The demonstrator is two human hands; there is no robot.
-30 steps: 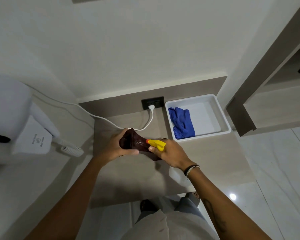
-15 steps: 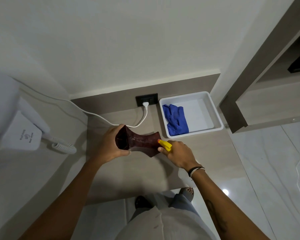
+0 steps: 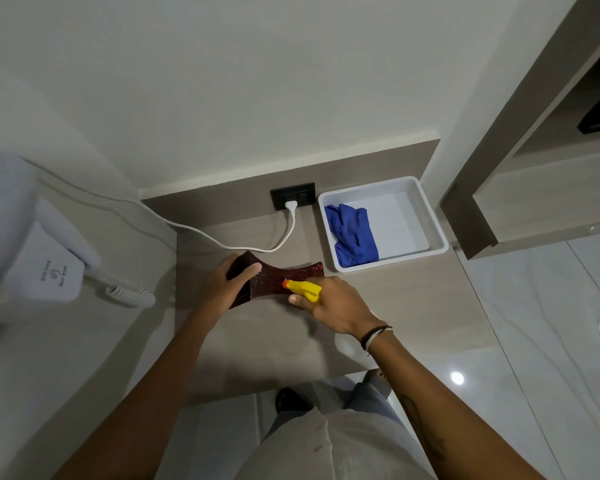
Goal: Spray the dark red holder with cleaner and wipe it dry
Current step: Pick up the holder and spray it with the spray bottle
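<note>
The dark red holder point(image 3: 280, 279), glittery and narrow at its waist, lies on its side over the beige counter point(image 3: 413, 306). My left hand point(image 3: 228, 283) grips its wide left end, thumb across the top. My right hand point(image 3: 333, 304) holds the spray bottle, of which only the yellow head point(image 3: 305, 289) with its orange nozzle shows; the nozzle points left at the holder's middle, almost touching it. The bottle's body is hidden under my hand. A blue cloth point(image 3: 353, 234) lies crumpled in the left part of a white tray point(image 3: 430, 216).
A white wall-mounted hair dryer point(image 3: 32, 244) with a coiled cord hangs at the left. Its white cable point(image 3: 222, 241) runs across the counter's back to a black socket point(image 3: 293, 195). A wall corner and wooden shelving stand right of the tray. Glossy floor lies beyond the counter's right edge.
My left hand has turned the holder so its opening faces away and its side faces up. The spray head has moved left over the holder's middle.
</note>
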